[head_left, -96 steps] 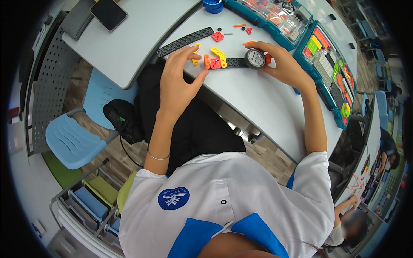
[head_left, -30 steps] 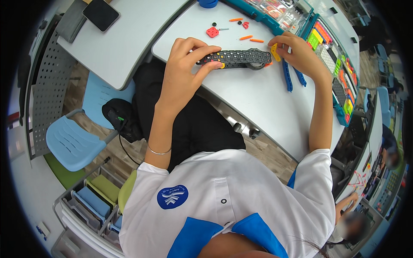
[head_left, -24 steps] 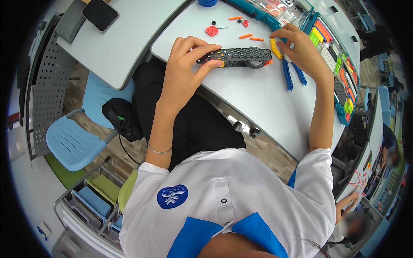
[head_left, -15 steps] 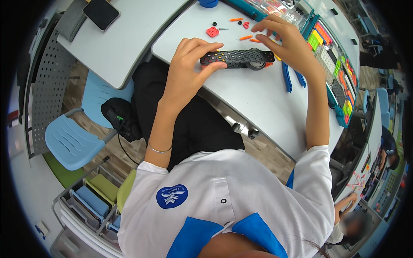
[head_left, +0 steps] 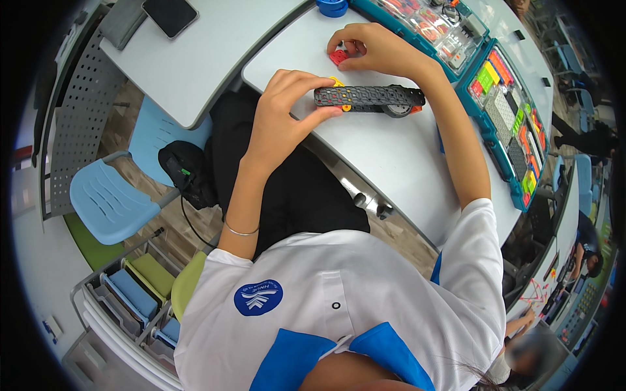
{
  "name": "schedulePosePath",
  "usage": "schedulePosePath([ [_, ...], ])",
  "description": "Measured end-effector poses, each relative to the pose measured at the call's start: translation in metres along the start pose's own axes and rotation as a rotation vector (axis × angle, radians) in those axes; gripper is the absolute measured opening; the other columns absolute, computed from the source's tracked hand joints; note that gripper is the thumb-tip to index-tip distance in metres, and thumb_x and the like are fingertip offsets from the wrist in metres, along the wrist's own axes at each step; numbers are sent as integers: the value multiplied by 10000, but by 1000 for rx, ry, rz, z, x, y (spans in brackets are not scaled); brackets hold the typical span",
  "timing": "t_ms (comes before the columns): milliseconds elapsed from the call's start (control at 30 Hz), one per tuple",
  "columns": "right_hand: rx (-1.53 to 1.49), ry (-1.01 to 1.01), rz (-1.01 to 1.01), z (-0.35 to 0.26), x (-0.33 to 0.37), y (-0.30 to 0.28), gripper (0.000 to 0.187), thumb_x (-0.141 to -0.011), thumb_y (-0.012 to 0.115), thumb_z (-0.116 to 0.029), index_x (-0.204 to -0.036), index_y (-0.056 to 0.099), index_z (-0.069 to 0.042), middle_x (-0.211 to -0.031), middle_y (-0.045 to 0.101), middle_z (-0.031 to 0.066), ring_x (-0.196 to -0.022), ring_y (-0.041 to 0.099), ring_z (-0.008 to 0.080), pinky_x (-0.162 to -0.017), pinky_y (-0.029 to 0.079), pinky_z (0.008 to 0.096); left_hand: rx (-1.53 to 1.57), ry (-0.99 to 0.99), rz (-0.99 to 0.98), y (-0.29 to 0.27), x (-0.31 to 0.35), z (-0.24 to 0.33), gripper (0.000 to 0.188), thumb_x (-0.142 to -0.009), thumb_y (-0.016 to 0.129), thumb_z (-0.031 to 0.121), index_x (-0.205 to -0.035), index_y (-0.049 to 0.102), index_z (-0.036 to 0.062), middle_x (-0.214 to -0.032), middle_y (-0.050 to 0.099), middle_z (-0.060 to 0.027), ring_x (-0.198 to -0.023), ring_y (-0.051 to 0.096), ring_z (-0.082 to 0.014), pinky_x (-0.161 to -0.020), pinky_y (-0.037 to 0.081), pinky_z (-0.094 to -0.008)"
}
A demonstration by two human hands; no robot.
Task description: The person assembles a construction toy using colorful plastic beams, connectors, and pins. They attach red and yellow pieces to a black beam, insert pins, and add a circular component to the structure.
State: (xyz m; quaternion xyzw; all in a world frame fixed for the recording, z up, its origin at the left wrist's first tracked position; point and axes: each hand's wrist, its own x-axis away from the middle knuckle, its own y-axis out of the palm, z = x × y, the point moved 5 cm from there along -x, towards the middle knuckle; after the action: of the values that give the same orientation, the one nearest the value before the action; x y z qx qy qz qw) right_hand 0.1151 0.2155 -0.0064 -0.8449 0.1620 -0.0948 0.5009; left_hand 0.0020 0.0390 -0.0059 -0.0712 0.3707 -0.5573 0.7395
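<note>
My left hand point(head_left: 285, 107) grips the left end of a long black building-kit assembly point(head_left: 372, 96) between thumb and fingers. The assembly has a tread-like lattice band, yellow pieces at its held end and a grey wheel point(head_left: 397, 110) near its right end. A bit of orange-red shows beside that wheel. Farther away, over the white table point(head_left: 417, 176), my right hand point(head_left: 385, 51) pinches a small red plastic connector point(head_left: 338, 57) between thumb and fingertips. The right hand and forearm hide the loose small parts on the table, apart from a sliver of blue beside the forearm.
A teal case point(head_left: 464, 88) lies open at the right and back, its trays full of coloured pieces. Round blue items point(head_left: 332, 8) stand at the far edge. On the neighbouring table lies a phone point(head_left: 170, 16). Blue chairs point(head_left: 107, 208) and a bag point(head_left: 189, 176) are on the left.
My right hand has moved left from the orange pieces and taken hold of the red connector. The left hand still holds the assembly, now turned so that more yellow shows.
</note>
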Motion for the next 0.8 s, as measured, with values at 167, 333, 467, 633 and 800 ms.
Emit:
schedulePosePath([
  [167,0,-171,194,-7,4,-18,269,-869,799,-234,-1095,742,-101,-961,677,17,-868,652,161,-749,552,291,19,5,48,-2,-1,3,369,-733,893,171,-1068,784,63,-1004,736,-57,-987,620,-226,-872,508,-353],
  [333,-435,53,-38,-36,31,-46,270,-937,764,-232,-1116,744,-32,-1063,726,38,-957,679,114,-843,567,278,54,18,100,-10,-3,15,380,-710,896,120,-1071,790,68,-1000,737,-54,-962,629,-211,-851,503,-332],
  [467,-677,13,-213,-49,43,-34,300,-965,750,-255,-1132,752,-6,-1051,730,47,-974,685,122,-909,540,266,90,21,90,-12,-4,29,402,-689,895,56,-1076,789,47,-996,737,-59,-928,639,-199,-840,498,-313],
  [633,-692,134,-270,-48,49,-34,318,-988,718,-243,-1153,741,28,-1022,752,75,-937,705,125,-868,562,269,96,34,95,-13,-2,38,443,-685,893,39,-1116,793,60,-951,717,-57,-884,640,-178,-800,499,-291],
  [800,-924,119,-415,-64,51,-31,329,-1031,641,-206,-1181,711,78,-998,759,138,-845,740,151,-772,603,278,113,30,106,-12,-1,36,464,-686,893,27,-1138,794,69,-937,699,-48,-854,638,-151,-782,502,-273],
])
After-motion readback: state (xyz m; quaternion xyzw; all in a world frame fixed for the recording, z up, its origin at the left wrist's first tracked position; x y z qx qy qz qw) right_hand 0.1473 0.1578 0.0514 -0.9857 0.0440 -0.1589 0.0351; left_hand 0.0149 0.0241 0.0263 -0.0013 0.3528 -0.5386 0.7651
